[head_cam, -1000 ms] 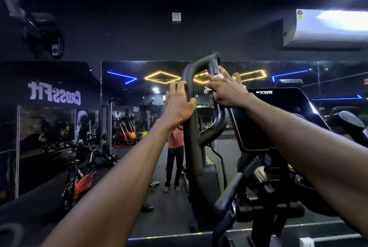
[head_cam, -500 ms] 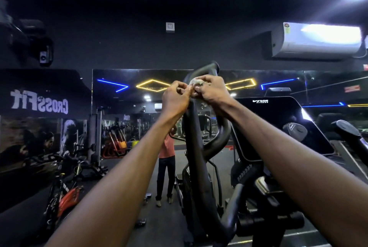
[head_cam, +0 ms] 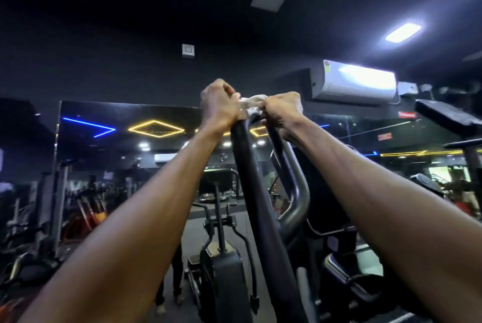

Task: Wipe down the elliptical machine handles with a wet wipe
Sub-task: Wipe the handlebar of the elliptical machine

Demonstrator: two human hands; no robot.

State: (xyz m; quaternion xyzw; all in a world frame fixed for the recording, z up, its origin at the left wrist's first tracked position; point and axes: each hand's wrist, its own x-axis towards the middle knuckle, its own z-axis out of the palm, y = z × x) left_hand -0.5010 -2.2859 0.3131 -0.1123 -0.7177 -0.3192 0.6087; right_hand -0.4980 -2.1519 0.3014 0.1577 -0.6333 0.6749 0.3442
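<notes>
We have the wipe (head_cam: 252,104) stretched over the top of the handle (head_cam: 257,192), left hand (head_cam: 219,103) and right hand (head_cam: 283,108) each gripping an end, it seems; we keep it taut and saw side to side, then work downward

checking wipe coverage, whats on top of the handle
A crumpled white wipe drapes the handle top, held by left hand and right hand. The tip underneath is hidden.
</notes>
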